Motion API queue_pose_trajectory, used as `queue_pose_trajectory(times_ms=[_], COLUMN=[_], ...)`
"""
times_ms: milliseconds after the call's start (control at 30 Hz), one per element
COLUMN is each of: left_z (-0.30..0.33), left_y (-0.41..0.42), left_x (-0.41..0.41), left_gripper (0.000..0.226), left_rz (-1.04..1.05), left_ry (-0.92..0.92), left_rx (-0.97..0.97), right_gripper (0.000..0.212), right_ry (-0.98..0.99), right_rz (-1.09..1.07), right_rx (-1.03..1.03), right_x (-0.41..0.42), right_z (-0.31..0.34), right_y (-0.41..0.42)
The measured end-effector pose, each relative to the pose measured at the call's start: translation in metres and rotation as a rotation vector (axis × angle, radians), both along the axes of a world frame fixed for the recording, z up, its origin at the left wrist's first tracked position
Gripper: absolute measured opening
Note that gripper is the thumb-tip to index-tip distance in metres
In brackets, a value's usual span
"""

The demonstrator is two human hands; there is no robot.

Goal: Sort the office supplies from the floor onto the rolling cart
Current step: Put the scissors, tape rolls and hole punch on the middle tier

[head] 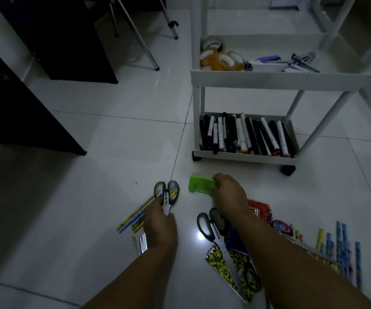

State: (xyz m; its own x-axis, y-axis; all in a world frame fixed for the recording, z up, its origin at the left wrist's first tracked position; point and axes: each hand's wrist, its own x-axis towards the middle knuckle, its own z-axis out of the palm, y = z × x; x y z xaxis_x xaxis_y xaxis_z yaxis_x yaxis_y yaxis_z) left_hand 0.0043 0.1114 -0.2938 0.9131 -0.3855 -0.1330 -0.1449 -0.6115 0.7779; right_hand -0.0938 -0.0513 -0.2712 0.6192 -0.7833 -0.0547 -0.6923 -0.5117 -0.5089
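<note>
Left hand (160, 224) fingers grip scissors (166, 192); right hand (230, 195) fingers grip green box (201, 185).

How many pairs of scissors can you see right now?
3. One pair on the floor, held by the left hand; a black pair below the right hand; a third on the patterned notebooks. More may be hidden.

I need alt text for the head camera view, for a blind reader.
A person's right hand grips a green box on the tiled floor while the left hand holds scissors. Ahead, a white rolling cart holds tape rolls and markers.
</note>
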Motion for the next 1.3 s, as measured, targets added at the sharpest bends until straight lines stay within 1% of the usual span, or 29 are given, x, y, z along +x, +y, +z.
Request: queue_pose_trajectory(times_ms=[33, 100, 167, 200, 233, 333, 400, 533, 633, 733, 800, 867, 933, 1067, 1100, 1200, 1233, 1300], left_z=[0.002, 0.007, 0.012, 0.015, 0.018, 0.038, 0.058, 0.103, 0.137, 0.173, 0.194, 0.214, 0.231, 0.253, 0.256, 0.259, 0.26, 0.263], left_y=[-0.001, -0.002, -0.002, -0.002, -0.003, -0.009, -0.019, -0.045, -0.068, -0.091, -0.106, -0.121, -0.135, -0.158, -0.163, -0.176, -0.18, -0.187], left_x=[-0.002, -0.005, -0.007, -0.007, -0.006, -0.003, -0.003, -0.006, -0.007, -0.009, -0.01, -0.009, -0.007, -0.002, 0.001, 0.007, 0.009, 0.013], left_gripper=[0.021, 0.031, 0.04, 0.041, 0.039, 0.033, 0.033, 0.03, 0.023, 0.022, 0.02, 0.02, 0.021, 0.021, 0.02, 0.021, 0.022, 0.022], left_rz=[0.023, 0.046, 0.025, -0.01, -0.056, -0.182, -0.233, -0.341, -0.432, -0.495, -0.513, -0.507, -0.502, -0.524, -0.524, -0.513, -0.518, -0.546], left_ry=[0.013, 0.036, 0.034, 0.01, -0.04, -0.263, -0.352, -0.495, -0.59, -0.679, -0.749, -0.788, -0.809, -0.845, -0.843, -0.831, -0.836, -0.848], left_rx=[-0.057, -0.132, -0.172, -0.175, -0.177, -0.174, -0.191, -0.338, -0.459, -0.555, -0.601, -0.609, -0.601, -0.576, -0.57, -0.546, -0.534, -0.499], right_gripper=[0.021, 0.018, 0.015, 0.015, 0.015, 0.015, 0.016, 0.019, 0.02, 0.016, 0.018, 0.023, 0.025, 0.026, 0.032, 0.059, 0.063, 0.064], right_ry=[-0.039, -0.138, -0.254, -0.309, -0.361, -0.505, -0.585, -0.717, -0.783, -0.739, -0.626, -0.46, -0.382, -0.381, -0.369, -0.375, -0.385, -0.414], right_rz=[-0.001, 0.009, 0.03, 0.039, 0.04, 0.012, -0.022, -0.105, -0.173, -0.24, -0.293, -0.355, -0.384, -0.434, -0.431, -0.398, -0.395, -0.396], right_rx=[-0.008, -0.043, -0.105, -0.14, -0.173, -0.322, -0.418, -0.603, -0.726, -0.692, -0.661, -0.644, -0.604, -0.504, -0.475, -0.366, -0.349, -0.372], right_x=[-0.002, -0.009, -0.018, -0.023, -0.028, -0.04, -0.044, -0.048, -0.05, -0.052, -0.051, -0.05, -0.046, -0.036, -0.034, -0.03, -0.029, -0.028], right_z=[0.003, 0.01, 0.019, 0.025, 0.032, 0.058, 0.08, 0.136, 0.184, 0.225, 0.242, 0.25, 0.251, 0.247, 0.247, 0.247, 0.246, 0.243], right_y=[0.0, 0.001, 0.002, 0.002, 0.002, -0.002, -0.01, -0.037, -0.067, -0.103, -0.129, -0.151, -0.165, -0.183, -0.188, -0.2, -0.201, -0.2])
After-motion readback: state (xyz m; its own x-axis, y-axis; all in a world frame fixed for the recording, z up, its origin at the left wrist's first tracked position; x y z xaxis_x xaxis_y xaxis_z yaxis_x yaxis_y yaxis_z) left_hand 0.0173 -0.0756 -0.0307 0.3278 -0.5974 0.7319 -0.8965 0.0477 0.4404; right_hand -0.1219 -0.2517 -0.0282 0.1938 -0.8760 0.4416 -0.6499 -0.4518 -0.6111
